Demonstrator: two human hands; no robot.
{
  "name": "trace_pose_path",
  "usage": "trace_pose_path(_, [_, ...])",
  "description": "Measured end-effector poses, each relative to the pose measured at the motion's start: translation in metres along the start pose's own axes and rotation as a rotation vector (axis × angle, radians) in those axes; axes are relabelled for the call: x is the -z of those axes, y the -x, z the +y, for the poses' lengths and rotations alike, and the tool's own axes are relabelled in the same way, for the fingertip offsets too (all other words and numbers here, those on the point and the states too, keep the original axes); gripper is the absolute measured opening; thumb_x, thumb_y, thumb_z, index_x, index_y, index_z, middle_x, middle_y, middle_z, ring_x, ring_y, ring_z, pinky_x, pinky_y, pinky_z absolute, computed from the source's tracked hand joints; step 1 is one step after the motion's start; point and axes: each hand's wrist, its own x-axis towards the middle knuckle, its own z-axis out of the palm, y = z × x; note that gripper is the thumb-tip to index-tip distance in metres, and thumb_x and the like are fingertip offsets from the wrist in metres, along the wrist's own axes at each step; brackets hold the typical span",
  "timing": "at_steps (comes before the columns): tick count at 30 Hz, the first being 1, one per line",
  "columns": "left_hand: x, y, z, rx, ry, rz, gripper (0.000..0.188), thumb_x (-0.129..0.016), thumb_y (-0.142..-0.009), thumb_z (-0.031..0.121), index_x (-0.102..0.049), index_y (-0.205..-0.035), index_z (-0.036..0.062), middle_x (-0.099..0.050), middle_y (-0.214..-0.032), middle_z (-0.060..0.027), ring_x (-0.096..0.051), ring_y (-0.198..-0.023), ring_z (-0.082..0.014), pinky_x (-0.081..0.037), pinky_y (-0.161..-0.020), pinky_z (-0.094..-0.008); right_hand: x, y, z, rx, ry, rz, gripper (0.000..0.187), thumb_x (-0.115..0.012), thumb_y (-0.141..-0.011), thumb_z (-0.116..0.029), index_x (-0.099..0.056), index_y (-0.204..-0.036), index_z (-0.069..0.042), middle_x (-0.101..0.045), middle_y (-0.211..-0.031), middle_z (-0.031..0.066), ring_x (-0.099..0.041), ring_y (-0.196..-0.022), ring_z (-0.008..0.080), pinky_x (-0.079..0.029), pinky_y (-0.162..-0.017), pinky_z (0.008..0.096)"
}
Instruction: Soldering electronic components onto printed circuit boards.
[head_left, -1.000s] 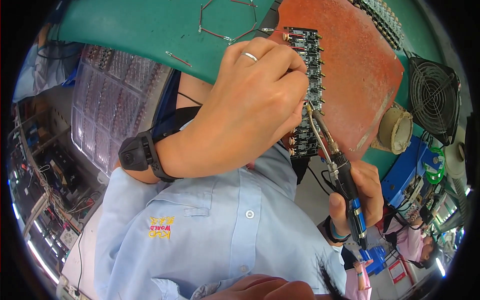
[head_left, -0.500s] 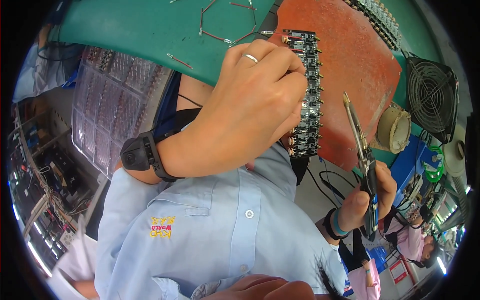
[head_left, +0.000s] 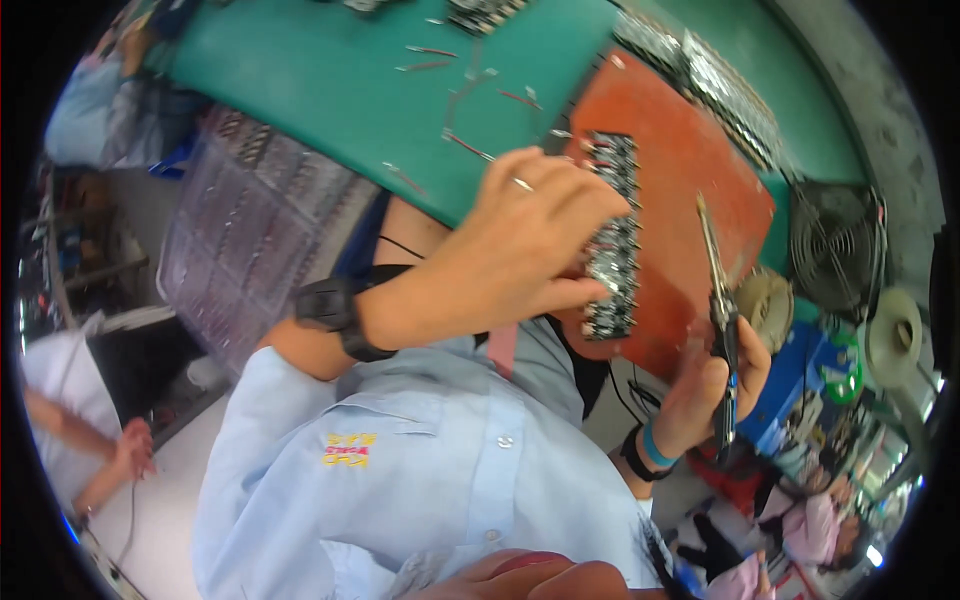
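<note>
Along the left side of an orange-red mat (head_left: 690, 235), a long dark circuit board (head_left: 622, 240) is being touched by the left hand (head_left: 545, 225), whose thumb and fingers are being held apart across the board's left edge; whether the board is being gripped or only steadied cannot be told. By the right hand (head_left: 690, 405), a soldering iron (head_left: 724, 325) is being grasped around its black and blue handle, and its tip is being held over the mat, to the right of the board and apart from it. Short red wires (head_left: 470, 148) are being supported by the green table (head_left: 330, 110), while a black fan (head_left: 838, 240) is standing beyond the mat's right side.
</note>
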Motion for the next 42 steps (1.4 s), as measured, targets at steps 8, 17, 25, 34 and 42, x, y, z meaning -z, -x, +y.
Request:
trace_pose_path(8, [0.022,0.025,-0.024,0.022,0.01,0.167,0.035,-0.074,-0.074,0.026,-0.06,-0.103,0.0124,-0.054,-0.106,-0.0052,-0.049,-0.106,-0.0264,-0.032,-0.094,-0.0437,0.007,-0.007,0.0,0.006,-0.04,-0.043,0.046,-0.059,-0.092,-0.027,-0.048,-0.123,0.005,-0.061,-0.105,0.0156,-0.06,-0.09,0.0204,-0.048,-0.082,0.032])
trace_pose_path(17, [0.066,0.068,-0.074,0.227,-0.276,0.086,0.012,-0.07,-0.08,0.013,-0.062,-0.088,0.0097,-0.054,-0.094,-0.0041,-0.051,-0.092,-0.0261,-0.035,-0.087,-0.0404,-0.006,-0.011,0.005,0.008,-0.026,0.001,0.058,-0.07,-0.086,-0.037,-0.048,-0.12,0.005,-0.063,-0.099,0.0162,-0.062,-0.084,0.0192,-0.05,-0.075,0.0285])
trace_pose_path(25, [0.04,0.04,-0.008,0.076,0.222,0.071,0.008,-0.067,-0.084,0.007,-0.063,-0.091,0.0065,-0.056,-0.081,-0.0053,-0.053,-0.077,-0.0249,-0.042,-0.071,-0.0341,-0.021,0.014,-0.012,-0.015,0.013,-0.226,0.048,-0.059,-0.092,-0.028,-0.046,-0.125,0.005,-0.065,-0.086,0.0106,-0.061,-0.069,0.015,-0.048,-0.067,0.0236])
trace_pose_path(34, [0.004,0.027,0.033,-0.131,0.454,-0.055,0.016,-0.069,-0.08,0.002,-0.064,-0.095,0.0033,-0.061,-0.082,-0.0062,-0.055,-0.073,-0.0246,-0.043,-0.065,-0.0335,-0.029,0.02,-0.022,0.036,-0.04,-0.274,0.042,-0.069,-0.079,0.008,-0.053,-0.118,0.002,-0.065,-0.093,0.01,-0.064,-0.082,0.0127,-0.051,-0.074,0.025])
trace_pose_path(42, [-0.012,0.029,0.034,-0.257,0.32,0.104,0.023,-0.076,-0.071,0.0,-0.063,-0.091,0.0012,-0.062,-0.083,-0.0051,-0.057,-0.072,-0.0218,-0.043,-0.063,-0.0325,-0.03,0.019,-0.02,0.021,-0.007,-0.231,0.04,-0.067,-0.081,0.008,-0.053,-0.118,0.002,-0.064,-0.095,0.01,-0.063,-0.083,0.0124,-0.052,-0.075,0.0249])
